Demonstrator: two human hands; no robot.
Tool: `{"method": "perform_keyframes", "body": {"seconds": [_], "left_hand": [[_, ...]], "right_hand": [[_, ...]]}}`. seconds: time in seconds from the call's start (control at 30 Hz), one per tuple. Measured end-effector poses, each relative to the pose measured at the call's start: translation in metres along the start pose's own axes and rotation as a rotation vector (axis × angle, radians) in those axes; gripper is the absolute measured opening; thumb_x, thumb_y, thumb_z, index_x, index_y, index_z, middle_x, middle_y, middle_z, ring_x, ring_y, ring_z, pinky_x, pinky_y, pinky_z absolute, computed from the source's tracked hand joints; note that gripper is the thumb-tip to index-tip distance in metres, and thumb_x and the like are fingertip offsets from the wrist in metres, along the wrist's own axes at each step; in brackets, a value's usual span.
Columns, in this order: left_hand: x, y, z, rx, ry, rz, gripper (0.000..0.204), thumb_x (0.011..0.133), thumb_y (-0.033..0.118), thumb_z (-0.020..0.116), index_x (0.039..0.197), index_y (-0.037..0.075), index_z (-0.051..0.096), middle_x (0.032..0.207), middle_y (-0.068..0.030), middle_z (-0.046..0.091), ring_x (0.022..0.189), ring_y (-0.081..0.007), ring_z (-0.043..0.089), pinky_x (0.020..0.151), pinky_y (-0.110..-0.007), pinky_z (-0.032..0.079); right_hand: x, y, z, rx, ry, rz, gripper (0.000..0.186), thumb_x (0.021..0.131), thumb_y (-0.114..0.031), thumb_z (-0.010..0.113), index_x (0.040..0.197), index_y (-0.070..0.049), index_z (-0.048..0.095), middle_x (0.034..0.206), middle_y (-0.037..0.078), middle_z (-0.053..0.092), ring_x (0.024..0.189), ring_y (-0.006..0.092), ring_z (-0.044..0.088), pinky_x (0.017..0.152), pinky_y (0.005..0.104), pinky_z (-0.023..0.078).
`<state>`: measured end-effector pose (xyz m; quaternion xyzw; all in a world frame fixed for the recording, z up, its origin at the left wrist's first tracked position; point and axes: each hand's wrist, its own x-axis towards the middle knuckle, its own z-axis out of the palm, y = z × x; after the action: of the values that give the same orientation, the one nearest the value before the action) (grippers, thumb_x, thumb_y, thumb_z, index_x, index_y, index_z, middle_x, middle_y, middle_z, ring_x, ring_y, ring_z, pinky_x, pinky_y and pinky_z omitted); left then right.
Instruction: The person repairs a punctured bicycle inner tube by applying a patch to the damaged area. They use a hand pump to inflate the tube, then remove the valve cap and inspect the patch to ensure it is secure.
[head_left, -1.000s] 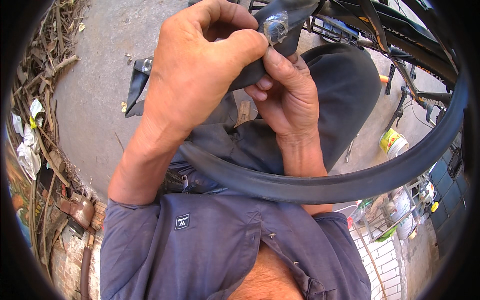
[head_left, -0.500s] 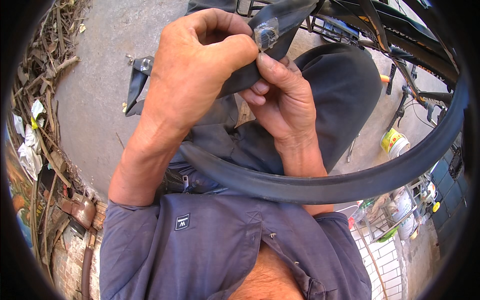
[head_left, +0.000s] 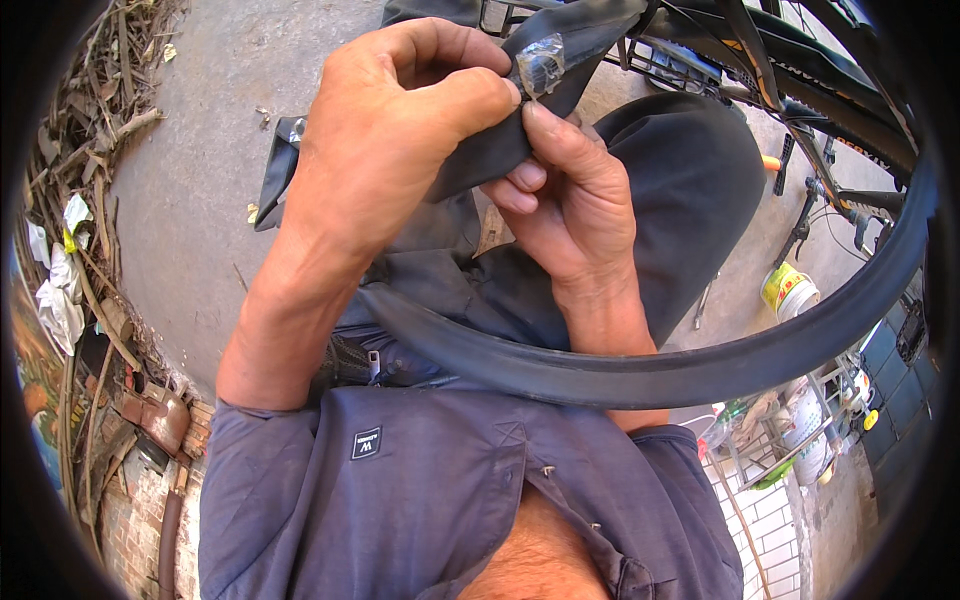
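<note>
Up close to the chest, a grey-blue shirt [head_left: 430,490] with rolled sleeves fills the bottom of the view, and both forearms are raised out of it. Just past that, a black bicycle tyre [head_left: 640,372] is looped across the lap, curving up and away on the right side.

Above the tyre, a black rubber inner tube [head_left: 480,150] is held up between both hands. The left hand [head_left: 385,140] is curled over it, thumb and fingers closed together and pinched on the folded rubber near the top edge. The right hand [head_left: 565,205] is tucked just beside it, touching the left, fingers bent and closed on the same fold from the other side. Right at the fingertips, a small shiny clear patch [head_left: 540,68] is stuck on the tube, so that's the spot being pressed. A loose end of the tube [head_left: 275,175] hangs down to the left of the left wrist.

Dark trousers [head_left: 680,190] are seen behind the hands, over a bent knee.

Further out, bare grey concrete ground [head_left: 200,150] is spread around. Dry sticks and scraps [head_left: 80,170] are piled along the left edge, old bricks [head_left: 140,490] lower left. A bicycle frame [head_left: 800,70] is parked top right, with a yellow-and-white tub [head_left: 788,290] near it on the ground and white tiled wall [head_left: 770,500] at lower right.
</note>
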<state>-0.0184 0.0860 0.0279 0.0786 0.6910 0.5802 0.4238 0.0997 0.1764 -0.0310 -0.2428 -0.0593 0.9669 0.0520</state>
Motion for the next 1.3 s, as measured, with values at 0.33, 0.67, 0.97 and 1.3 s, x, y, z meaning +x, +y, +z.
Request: {"method": "perform_keyframes", "body": {"seconds": [0.33,0.67,0.97,1.3], "left_hand": [[0.000,-0.002,0.000,0.273,0.035,0.164,0.019,0.076,0.002,0.059,0.094,-0.005,0.061,0.088,-0.0070,0.064,0.080,-0.0120,0.060,0.077,-0.026,0.047],[0.001,-0.001,0.000,0.939,0.010,0.868,0.026,0.069,-0.006,0.068,0.094,0.001,0.065,0.094,-0.0100,0.061,0.085,-0.0222,0.062,0.074,-0.030,0.050],[0.010,-0.015,-0.003,0.950,0.081,1.039,0.021,0.072,-0.005,0.069,0.092,0.001,0.065,0.087,-0.0106,0.062,0.079,-0.0217,0.063,0.068,-0.029,0.051],[0.029,-0.015,0.004,0.273,-0.058,0.309,0.028,0.084,0.024,0.066,0.093,-0.003,0.062,0.083,-0.0075,0.065,0.074,-0.0119,0.061,0.066,-0.025,0.048]], "right_hand": [[0.001,0.000,0.011,-0.255,0.136,-0.146,0.009,0.082,-0.010,0.068,0.087,-0.003,0.064,0.071,-0.001,0.057,0.055,0.0070,0.050,0.049,0.0218,0.042],[-0.002,0.002,0.007,-0.417,0.125,-0.296,0.010,0.086,-0.008,0.060,0.093,0.000,0.062,0.071,0.004,0.060,0.058,0.0102,0.053,0.052,0.0253,0.040],[-0.006,0.002,0.011,-0.496,0.170,-0.319,0.011,0.088,-0.010,0.059,0.092,0.000,0.062,0.069,0.004,0.059,0.058,0.0104,0.054,0.052,0.0256,0.041],[-0.003,0.003,0.010,-0.509,0.220,-0.320,0.012,0.088,-0.014,0.060,0.090,-0.003,0.062,0.073,0.003,0.060,0.059,0.0086,0.052,0.052,0.0242,0.040]]}}
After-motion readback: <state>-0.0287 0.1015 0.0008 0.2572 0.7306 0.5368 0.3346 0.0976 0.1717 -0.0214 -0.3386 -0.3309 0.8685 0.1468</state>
